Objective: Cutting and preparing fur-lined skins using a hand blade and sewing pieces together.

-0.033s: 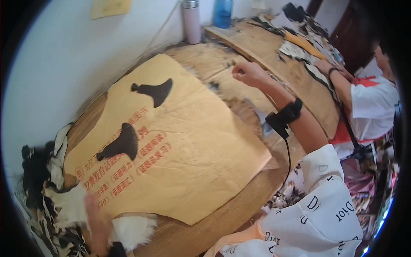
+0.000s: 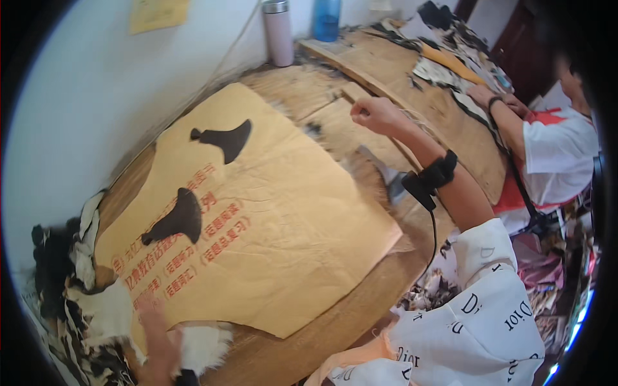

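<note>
A yellow paper pattern (image 2: 302, 257) with red print lies on the worktable, bearing two dark curved cut pieces (image 2: 228, 138) (image 2: 177, 219). My left hand (image 2: 158, 338), blurred, is at the paper's lower left edge beside white fur (image 2: 206, 344); its fingers are unclear. My right hand (image 2: 376, 116) is raised to the paper's upper right, near a wooden strip (image 2: 354, 90), with fingers curled; I cannot make out whether they hold anything. A grey metal tool (image 2: 393, 183) lies below it, partly behind my forearm, which wears a black strapped device.
A co-worker (image 2: 553, 148) at the right handles fur strips on a board (image 2: 418, 77). A pink flask (image 2: 278, 35) and a blue bottle (image 2: 327, 19) stand by the wall. Black and white fur scraps (image 2: 55, 251) are piled at the left.
My left hand has shifted slightly to the right along the paper's edge. My right hand sits a little lower. The view has moved slightly.
</note>
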Demonstrator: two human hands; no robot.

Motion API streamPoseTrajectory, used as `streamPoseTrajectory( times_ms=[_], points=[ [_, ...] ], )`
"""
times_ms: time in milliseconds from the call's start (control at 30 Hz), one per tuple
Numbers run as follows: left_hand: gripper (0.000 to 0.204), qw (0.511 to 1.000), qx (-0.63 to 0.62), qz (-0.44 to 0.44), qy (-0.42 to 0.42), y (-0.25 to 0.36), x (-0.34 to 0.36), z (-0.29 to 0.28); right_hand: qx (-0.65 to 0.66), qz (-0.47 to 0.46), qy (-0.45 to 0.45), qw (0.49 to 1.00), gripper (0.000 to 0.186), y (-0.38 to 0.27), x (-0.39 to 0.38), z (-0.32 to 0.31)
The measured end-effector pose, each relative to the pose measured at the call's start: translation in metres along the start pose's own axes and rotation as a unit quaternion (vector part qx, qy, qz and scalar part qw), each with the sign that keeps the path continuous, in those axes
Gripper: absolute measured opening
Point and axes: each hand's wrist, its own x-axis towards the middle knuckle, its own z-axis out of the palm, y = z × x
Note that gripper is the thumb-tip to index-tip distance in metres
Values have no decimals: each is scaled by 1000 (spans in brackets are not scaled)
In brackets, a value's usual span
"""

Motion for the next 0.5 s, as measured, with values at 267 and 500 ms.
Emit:
streamPoseTrajectory(
  times_ms=[267,500],
  points=[
    [65,986,44,158,-44,112,18,51,-125,84,-139,979,20,17,-97,2],
    [41,979,-177,105,4,110,29,63,-61,27,-16,998,31,12,-128,27]
  ],
)
